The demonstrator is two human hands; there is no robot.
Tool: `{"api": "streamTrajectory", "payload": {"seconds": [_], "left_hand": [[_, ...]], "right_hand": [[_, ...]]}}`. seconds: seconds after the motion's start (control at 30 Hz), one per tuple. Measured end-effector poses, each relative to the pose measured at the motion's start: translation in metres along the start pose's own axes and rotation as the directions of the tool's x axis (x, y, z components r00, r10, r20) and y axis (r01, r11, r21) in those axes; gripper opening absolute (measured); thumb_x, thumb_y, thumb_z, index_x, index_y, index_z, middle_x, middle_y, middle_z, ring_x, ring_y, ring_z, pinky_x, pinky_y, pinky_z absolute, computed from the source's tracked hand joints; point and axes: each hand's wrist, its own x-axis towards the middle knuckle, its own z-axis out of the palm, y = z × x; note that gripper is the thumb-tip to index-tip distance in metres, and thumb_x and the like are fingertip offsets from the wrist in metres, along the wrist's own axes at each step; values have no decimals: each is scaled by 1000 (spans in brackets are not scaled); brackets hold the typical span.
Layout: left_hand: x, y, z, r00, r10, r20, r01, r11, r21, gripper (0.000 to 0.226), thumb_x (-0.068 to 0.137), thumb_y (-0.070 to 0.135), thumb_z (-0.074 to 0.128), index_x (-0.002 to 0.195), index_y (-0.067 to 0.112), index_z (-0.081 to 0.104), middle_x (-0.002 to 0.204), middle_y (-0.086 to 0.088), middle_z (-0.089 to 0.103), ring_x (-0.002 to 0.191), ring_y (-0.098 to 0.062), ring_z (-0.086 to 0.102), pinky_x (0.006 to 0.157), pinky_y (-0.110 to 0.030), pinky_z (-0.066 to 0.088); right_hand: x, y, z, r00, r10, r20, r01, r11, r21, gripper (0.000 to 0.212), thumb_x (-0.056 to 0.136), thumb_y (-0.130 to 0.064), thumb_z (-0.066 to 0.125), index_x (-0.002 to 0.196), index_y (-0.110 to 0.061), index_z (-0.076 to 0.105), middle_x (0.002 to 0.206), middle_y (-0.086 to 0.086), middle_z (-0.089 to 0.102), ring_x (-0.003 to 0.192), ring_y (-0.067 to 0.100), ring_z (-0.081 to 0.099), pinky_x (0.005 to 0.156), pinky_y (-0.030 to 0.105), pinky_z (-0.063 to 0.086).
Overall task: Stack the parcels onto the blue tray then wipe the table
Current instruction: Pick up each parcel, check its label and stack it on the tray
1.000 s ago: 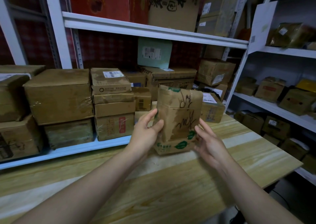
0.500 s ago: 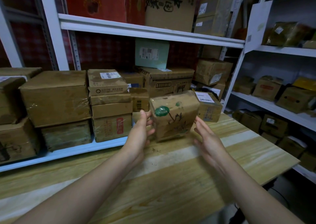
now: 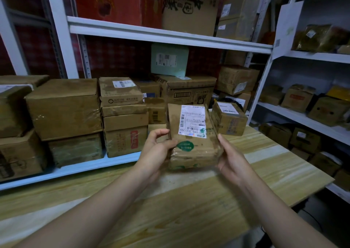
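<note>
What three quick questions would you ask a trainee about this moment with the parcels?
1. True or false: the left hand and the right hand both hold the parcel.
2. The small box behind that parcel stands on: A the wooden table; B the top shelf; C the floor.
3. Fill in: the round sticker under the parcel's white label is ___.
Key: 1 true; 2 A; 3 green.
</note>
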Motion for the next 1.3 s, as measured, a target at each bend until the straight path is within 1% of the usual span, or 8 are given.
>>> {"api": "streamTrajectory", "payload": {"seconds": [0.1,0.27,0.43,0.6,0.73,1.03,1.13,1.3], "left_hand": [[0,0,-1,1000,28,2,-28,999,34,47,83,-14,58,117,17,53,87,-3,74,62,-12,67,52,-21,51],[2,-2,-4,997,75,-16,-73,994,79,55,83,-7,65,128,19,49,107,5,68,98,-14,66,81,-25,53],[0,-7,-3,997,-30,66,29,1000,6,50,87,15,71,130,17,47,107,9,70,88,-1,68,70,-15,52],[-5,-5,1,990,-115,83,119,992,-37,44,88,29,69,126,29,47,92,28,70,77,3,69,65,-28,54],[-4,-4,-1,1000,-3,27,3,1000,3,72,81,12,76,140,24,38,104,23,59,104,-8,62,96,-41,51],[-7,2,-5,984,169,49,-174,976,128,72,78,-4,75,133,31,45,115,-1,68,98,-9,67,78,-24,55],[-16,12,-7,966,245,80,-256,948,189,72,79,-3,74,133,34,45,114,7,61,89,13,62,67,-9,51],[-28,28,-11,924,372,90,-380,863,334,87,64,13,84,136,39,43,136,5,51,121,-8,54,104,-36,47]], "right_hand": [[4,4,-6,1000,-8,13,8,1000,-11,43,93,-18,63,133,-4,57,135,27,58,129,45,51,110,63,33],[2,-2,-5,998,-42,55,41,999,33,41,91,-15,59,131,-6,60,127,18,67,114,30,63,88,42,58],[2,-2,0,985,-124,117,120,992,45,30,87,0,57,116,-7,59,121,7,69,100,17,68,79,31,61],[5,-1,4,977,-166,135,168,986,1,35,75,-5,70,108,-9,59,119,7,67,100,15,66,98,34,51],[1,-2,0,977,-123,172,131,991,-33,68,51,-31,98,105,-10,62,128,14,64,112,23,62,102,40,49],[-7,-3,14,986,-61,158,84,987,-140,79,78,-8,75,148,-25,43,137,8,62,120,29,64,97,49,53],[-6,-4,23,987,-73,140,96,982,-162,79,79,-7,72,149,-27,41,130,8,67,117,29,66,96,48,54],[-6,-10,40,987,-126,99,143,973,-183,57,92,-13,65,145,-23,46,131,5,67,116,25,66,91,46,58]]}}
